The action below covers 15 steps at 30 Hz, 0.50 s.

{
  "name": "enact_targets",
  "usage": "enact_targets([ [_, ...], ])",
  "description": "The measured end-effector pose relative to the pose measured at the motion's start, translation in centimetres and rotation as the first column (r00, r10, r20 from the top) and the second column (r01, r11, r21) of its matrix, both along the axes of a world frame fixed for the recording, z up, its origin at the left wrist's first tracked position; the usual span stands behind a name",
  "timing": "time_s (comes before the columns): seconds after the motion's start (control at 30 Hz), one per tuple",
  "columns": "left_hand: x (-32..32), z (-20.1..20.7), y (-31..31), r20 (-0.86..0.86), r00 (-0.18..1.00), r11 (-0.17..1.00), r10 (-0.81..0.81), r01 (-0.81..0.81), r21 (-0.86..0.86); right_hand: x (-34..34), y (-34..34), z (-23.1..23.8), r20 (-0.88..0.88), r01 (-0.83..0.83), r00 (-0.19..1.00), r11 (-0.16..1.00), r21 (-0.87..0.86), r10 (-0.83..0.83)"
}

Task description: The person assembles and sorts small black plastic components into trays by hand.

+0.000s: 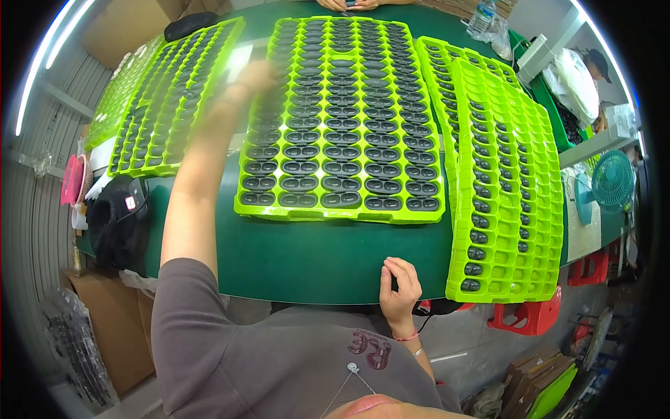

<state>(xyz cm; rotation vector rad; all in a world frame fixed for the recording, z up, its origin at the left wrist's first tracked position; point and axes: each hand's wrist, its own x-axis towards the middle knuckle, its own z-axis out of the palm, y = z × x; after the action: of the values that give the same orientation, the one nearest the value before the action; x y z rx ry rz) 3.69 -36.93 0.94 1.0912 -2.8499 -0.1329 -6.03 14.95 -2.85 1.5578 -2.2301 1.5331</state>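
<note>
A bright green tray (pixel 300 211) lies in the middle of the table, its rows of pockets filled with black oval earbud cases (pixel 342 168), each showing two rounded hollows. My left arm stretches far forward across the table. At its end my left hand (pixel 259 77) is over the tray's far left edge, smeared by motion, so its fingers and anything in them cannot be made out. Close to the table's front edge my right hand (pixel 400 290) is raised with fingers curled toward the thumb. Whether something small sits in that pinch is hidden.
Left of it lies another filled tray (pixel 164 167), with a dark pouch (pixel 190 26) at its far end. On the right a partly filled tray (pixel 502 272) overlaps another and juts past the table edge. Across the table are another person's hands (pixel 356 5). A teal fan (pixel 613 178) stands right.
</note>
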Motion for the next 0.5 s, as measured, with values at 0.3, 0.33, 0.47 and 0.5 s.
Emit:
enact_targets([
  [0.3, 2.8, 0.6, -3.1, -0.096, 0.985, 0.981, -0.146, 0.131, -0.145, -2.3, 2.5, 5.0, -0.01, -0.152, 0.988, 0.985, -0.077, 0.152],
  [0.33, 3.5, 1.3, -2.2, -0.322, 0.939, 0.993, -0.118, 0.107, -0.05, -3.7, 3.4, 6.3, -0.15, -0.128, 0.982, 0.988, -0.081, 0.115],
  [0.47, 2.7, 5.4, 7.1, -0.545, 0.835, 0.9, 0.078, 0.176, 0.399, -12.2, 5.4, 9.8, -0.331, 0.238, 0.914, 0.971, -0.033, -0.236],
  [0.5, 2.2, 5.8, 10.4, -0.592, 0.797, 0.846, 0.12, 0.23, 0.481, -15.2, 5.6, 9.8, -0.382, 0.319, 0.877, 0.948, 0.01, -0.291],
])
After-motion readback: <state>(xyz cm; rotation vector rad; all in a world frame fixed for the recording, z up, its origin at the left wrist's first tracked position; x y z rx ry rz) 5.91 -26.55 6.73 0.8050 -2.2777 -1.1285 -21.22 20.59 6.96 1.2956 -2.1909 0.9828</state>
